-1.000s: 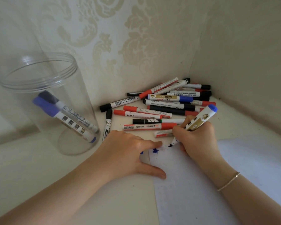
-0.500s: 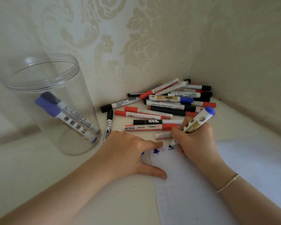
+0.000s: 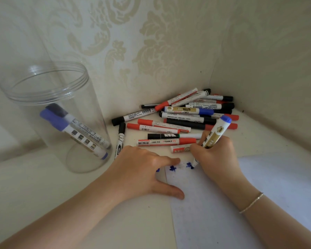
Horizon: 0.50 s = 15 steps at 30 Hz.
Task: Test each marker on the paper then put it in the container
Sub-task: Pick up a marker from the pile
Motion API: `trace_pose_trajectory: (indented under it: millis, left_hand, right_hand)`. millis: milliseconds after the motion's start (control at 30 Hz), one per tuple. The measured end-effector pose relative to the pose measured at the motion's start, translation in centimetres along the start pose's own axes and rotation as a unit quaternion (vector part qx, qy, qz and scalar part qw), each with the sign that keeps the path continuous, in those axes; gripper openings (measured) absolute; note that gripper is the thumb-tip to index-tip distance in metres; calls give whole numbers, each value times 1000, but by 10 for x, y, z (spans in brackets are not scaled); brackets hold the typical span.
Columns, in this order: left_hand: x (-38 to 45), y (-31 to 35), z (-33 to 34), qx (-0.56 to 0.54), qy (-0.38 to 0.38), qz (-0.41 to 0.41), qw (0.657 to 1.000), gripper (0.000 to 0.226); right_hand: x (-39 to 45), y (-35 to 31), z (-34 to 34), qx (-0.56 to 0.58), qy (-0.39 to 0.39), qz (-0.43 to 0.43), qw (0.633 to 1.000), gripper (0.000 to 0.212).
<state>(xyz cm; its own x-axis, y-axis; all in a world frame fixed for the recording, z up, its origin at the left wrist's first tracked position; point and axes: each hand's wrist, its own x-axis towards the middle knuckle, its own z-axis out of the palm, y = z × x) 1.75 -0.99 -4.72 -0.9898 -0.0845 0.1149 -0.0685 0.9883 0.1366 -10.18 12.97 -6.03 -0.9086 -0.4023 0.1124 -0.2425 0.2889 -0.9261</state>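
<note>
Blue marker (image 3: 216,133) pinched in right hand (image 3: 216,157), tip on paper (image 3: 250,203) at its far left corner beside blue marks (image 3: 172,168). Left hand (image 3: 142,174), fingers spread, presses paper's left edge. Marker pile (image 3: 180,119) in worktop's far corner; container (image 3: 61,133) at left, two markers inside.

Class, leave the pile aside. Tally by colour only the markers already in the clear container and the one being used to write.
Blue: 2 (the blue-capped marker in the clear container; the blue-ended marker gripped by the right hand)
Black: 1 (the dark-capped marker in the container; it looks black)
Total: 3
</note>
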Motion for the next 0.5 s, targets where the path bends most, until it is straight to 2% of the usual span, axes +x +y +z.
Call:
trace_pose_trajectory:
  millis: [133,233,333,400,467,500]
  left_hand:
    - [0,5,-5,9,-40,-11,999,80]
    - [1,6,-8,11,-58,-27,998,82]
    - [5,4,-10,-33,-82,-61,994,77]
    - [7,2,-10,-76,-80,-81,991,72]
    - [7,1,-10,-114,-72,-93,986,68]
    - [7,2,-11,-134,-70,-96,984,68]
  right_hand:
    - [0,-3,-5,104,6,10,994,22]
    - [0,-7,-9,182,-4,-20,983,25]
    - [1,-11,-13,347,-70,0,935,17]
    - [0,-13,-15,425,-113,32,897,24]
    - [-1,-14,-16,432,-130,39,892,29]
    - [-1,-15,-15,423,-129,34,896,25]
